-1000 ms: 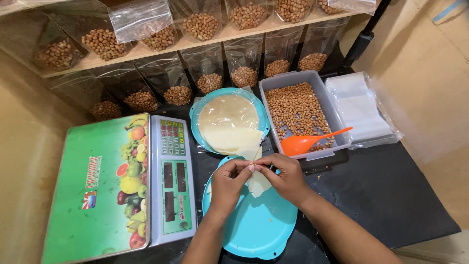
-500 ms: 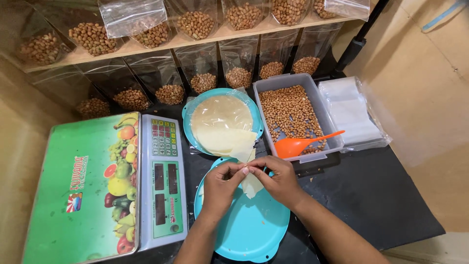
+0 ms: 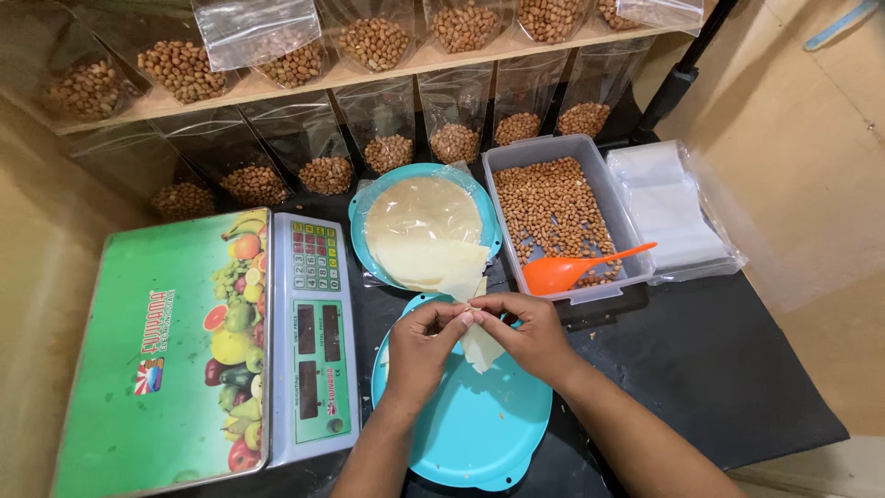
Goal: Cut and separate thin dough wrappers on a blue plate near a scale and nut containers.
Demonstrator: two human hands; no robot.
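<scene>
Both hands met over the near turquoise plate [image 3: 461, 433], pinching one small cream sheet [image 3: 479, 346] by its top edge. The left hand [image 3: 419, 346] had thumb and forefinger pressed together on the left of that edge; the right hand [image 3: 525, 332] had its grip clamped on the right of it, fingers curled, wrist angled in from the lower right. The sheet hung limp between them, just above the plate. It looked thin, light and floppy, likely to tear or crease, so the edge or a corner seemed the sensible hold, with a gentle pinch. Behind lay a second turquoise plate [image 3: 369, 198] holding a stack of similar sheets [image 3: 424, 231], a grey tub of peanuts [image 3: 553, 207] with an orange scoop [image 3: 576, 267], and a green weighing scale [image 3: 184, 341] on the dark bench [image 3: 719, 369]
</scene>
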